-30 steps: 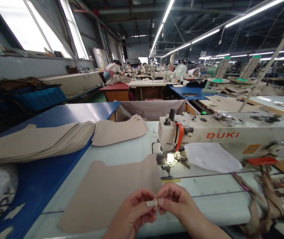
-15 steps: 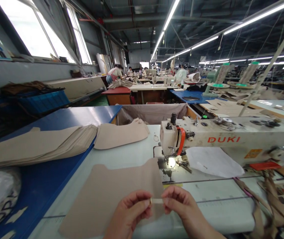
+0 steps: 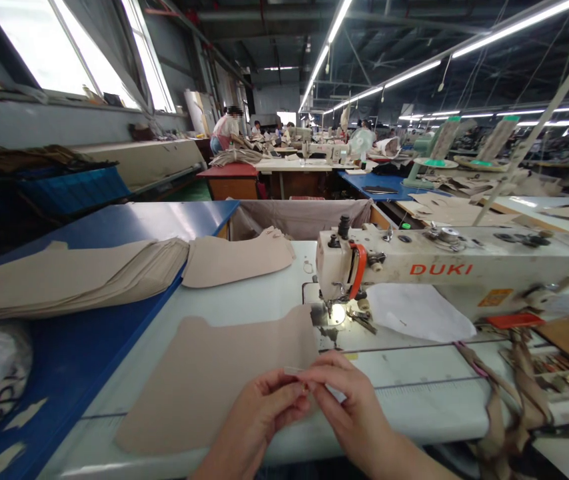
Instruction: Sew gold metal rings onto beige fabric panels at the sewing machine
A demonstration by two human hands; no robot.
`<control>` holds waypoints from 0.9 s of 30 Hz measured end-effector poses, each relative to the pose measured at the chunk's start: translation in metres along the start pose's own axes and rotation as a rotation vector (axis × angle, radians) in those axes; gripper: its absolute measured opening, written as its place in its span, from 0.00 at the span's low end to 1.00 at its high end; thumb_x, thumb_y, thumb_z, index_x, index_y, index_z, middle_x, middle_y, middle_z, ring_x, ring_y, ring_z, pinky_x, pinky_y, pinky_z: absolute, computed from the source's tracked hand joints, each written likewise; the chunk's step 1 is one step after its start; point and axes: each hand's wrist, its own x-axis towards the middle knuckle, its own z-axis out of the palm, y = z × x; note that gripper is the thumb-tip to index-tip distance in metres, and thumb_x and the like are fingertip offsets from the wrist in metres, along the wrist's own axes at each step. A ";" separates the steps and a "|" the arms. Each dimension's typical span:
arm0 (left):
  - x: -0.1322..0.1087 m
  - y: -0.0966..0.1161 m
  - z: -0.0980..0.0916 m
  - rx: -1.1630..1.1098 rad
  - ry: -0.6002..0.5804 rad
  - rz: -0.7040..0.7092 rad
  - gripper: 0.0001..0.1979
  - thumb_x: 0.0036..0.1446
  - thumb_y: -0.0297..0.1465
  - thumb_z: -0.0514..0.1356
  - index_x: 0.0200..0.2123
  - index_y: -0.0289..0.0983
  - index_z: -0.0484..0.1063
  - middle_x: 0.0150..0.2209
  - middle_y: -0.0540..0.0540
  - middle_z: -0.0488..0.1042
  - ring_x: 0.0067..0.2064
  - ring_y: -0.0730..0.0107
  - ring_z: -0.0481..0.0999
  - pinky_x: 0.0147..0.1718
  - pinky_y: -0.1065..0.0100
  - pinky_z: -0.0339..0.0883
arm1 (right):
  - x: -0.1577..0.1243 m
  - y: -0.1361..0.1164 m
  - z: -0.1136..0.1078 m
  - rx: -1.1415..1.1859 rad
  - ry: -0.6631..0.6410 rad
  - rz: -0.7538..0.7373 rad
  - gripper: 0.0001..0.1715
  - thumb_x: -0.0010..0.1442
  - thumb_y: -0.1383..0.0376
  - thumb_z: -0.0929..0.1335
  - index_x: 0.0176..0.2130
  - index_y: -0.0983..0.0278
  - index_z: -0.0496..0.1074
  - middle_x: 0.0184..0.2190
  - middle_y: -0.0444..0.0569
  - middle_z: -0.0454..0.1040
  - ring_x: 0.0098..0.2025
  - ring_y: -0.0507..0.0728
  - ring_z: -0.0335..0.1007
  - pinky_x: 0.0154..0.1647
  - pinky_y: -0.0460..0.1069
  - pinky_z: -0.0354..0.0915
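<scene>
My left hand [image 3: 269, 407] and my right hand [image 3: 347, 397] meet over the table's front edge, fingertips pinched together. Between them is a short pale strip [image 3: 293, 371], one end sticking out above the left fingers; its kind is too small to make out, and the fingers hide the rest. Behind and left of the hands, a beige fabric panel [image 3: 214, 373] lies flat on the pale table. Its right edge reaches the needle plate of the sewing machine [image 3: 394, 260], whose lamp is lit.
A smaller beige piece [image 3: 237, 260] lies farther back, beside a stack of beige panels [image 3: 79, 273] on the blue table [image 3: 109, 360]. White cloth [image 3: 414, 313] rests under the machine arm. Beige straps [image 3: 499, 407] hang at the right. A person [image 3: 224, 133] stands far off.
My hands have come closer together. The strip, stretched level between them before, now juts out over the left fingers. The view has shifted slightly.
</scene>
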 end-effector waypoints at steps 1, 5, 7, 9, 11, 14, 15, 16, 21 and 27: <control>-0.001 0.001 0.000 -0.027 -0.014 -0.023 0.14 0.32 0.30 0.75 0.25 0.32 0.79 0.25 0.47 0.78 0.26 0.76 0.74 0.29 0.77 0.71 | 0.000 -0.001 -0.001 -0.007 -0.034 -0.007 0.16 0.61 0.72 0.63 0.42 0.58 0.76 0.34 0.47 0.70 0.38 0.52 0.68 0.39 0.45 0.64; -0.003 0.003 -0.003 -0.167 -0.004 -0.107 0.10 0.34 0.24 0.74 0.24 0.31 0.78 0.24 0.46 0.78 0.25 0.75 0.76 0.29 0.76 0.73 | 0.002 -0.005 -0.010 -0.016 -0.135 0.034 0.15 0.61 0.72 0.65 0.43 0.58 0.77 0.35 0.48 0.71 0.39 0.52 0.69 0.40 0.45 0.65; -0.003 0.003 -0.005 -0.226 0.015 -0.129 0.08 0.36 0.21 0.72 0.24 0.31 0.78 0.24 0.46 0.78 0.25 0.75 0.77 0.29 0.76 0.74 | 0.004 -0.006 -0.014 -0.021 -0.166 0.037 0.16 0.59 0.73 0.65 0.42 0.58 0.77 0.35 0.47 0.71 0.39 0.52 0.69 0.40 0.45 0.65; -0.003 0.002 -0.006 -0.262 0.022 -0.154 0.06 0.40 0.18 0.70 0.24 0.30 0.78 0.25 0.45 0.78 0.26 0.75 0.77 0.28 0.76 0.74 | 0.007 -0.007 -0.016 -0.033 -0.171 0.023 0.16 0.58 0.74 0.66 0.41 0.58 0.77 0.34 0.47 0.72 0.38 0.52 0.69 0.39 0.44 0.65; -0.002 0.001 -0.006 -0.277 0.028 -0.164 0.05 0.43 0.17 0.68 0.24 0.30 0.77 0.25 0.45 0.79 0.26 0.74 0.78 0.28 0.77 0.75 | 0.009 -0.006 -0.016 -0.046 -0.159 0.005 0.14 0.58 0.74 0.66 0.39 0.59 0.78 0.32 0.47 0.72 0.35 0.51 0.70 0.37 0.44 0.65; -0.001 0.000 -0.005 -0.251 0.038 -0.131 0.04 0.44 0.19 0.68 0.24 0.30 0.77 0.25 0.44 0.79 0.26 0.74 0.78 0.27 0.76 0.75 | 0.011 -0.003 -0.013 -0.061 -0.127 0.003 0.12 0.58 0.73 0.66 0.36 0.61 0.78 0.31 0.47 0.73 0.34 0.51 0.70 0.36 0.44 0.65; -0.001 -0.001 -0.004 -0.231 0.037 -0.116 0.04 0.44 0.20 0.69 0.24 0.30 0.77 0.25 0.44 0.79 0.26 0.73 0.78 0.27 0.76 0.75 | 0.011 -0.001 -0.012 -0.064 -0.111 0.016 0.12 0.57 0.74 0.66 0.35 0.62 0.78 0.30 0.47 0.73 0.34 0.51 0.70 0.36 0.44 0.65; 0.000 -0.002 -0.004 -0.210 0.034 -0.100 0.04 0.43 0.22 0.69 0.24 0.30 0.77 0.25 0.44 0.79 0.26 0.73 0.78 0.28 0.76 0.74 | 0.010 0.000 -0.010 -0.067 -0.092 0.035 0.11 0.57 0.74 0.67 0.34 0.62 0.78 0.29 0.47 0.73 0.33 0.52 0.70 0.36 0.44 0.65; 0.006 -0.008 -0.004 -0.050 0.028 0.008 0.15 0.32 0.30 0.75 0.27 0.32 0.79 0.27 0.46 0.80 0.28 0.74 0.77 0.32 0.77 0.72 | 0.008 0.007 0.000 0.023 0.036 0.224 0.06 0.53 0.72 0.69 0.29 0.65 0.77 0.26 0.45 0.72 0.29 0.51 0.67 0.29 0.43 0.62; 0.011 -0.005 -0.006 0.199 0.058 0.141 0.17 0.32 0.41 0.73 0.24 0.35 0.78 0.22 0.49 0.78 0.25 0.73 0.74 0.30 0.74 0.69 | 0.006 0.012 0.002 0.301 0.060 0.358 0.06 0.53 0.64 0.71 0.30 0.64 0.77 0.27 0.45 0.72 0.30 0.52 0.69 0.33 0.46 0.64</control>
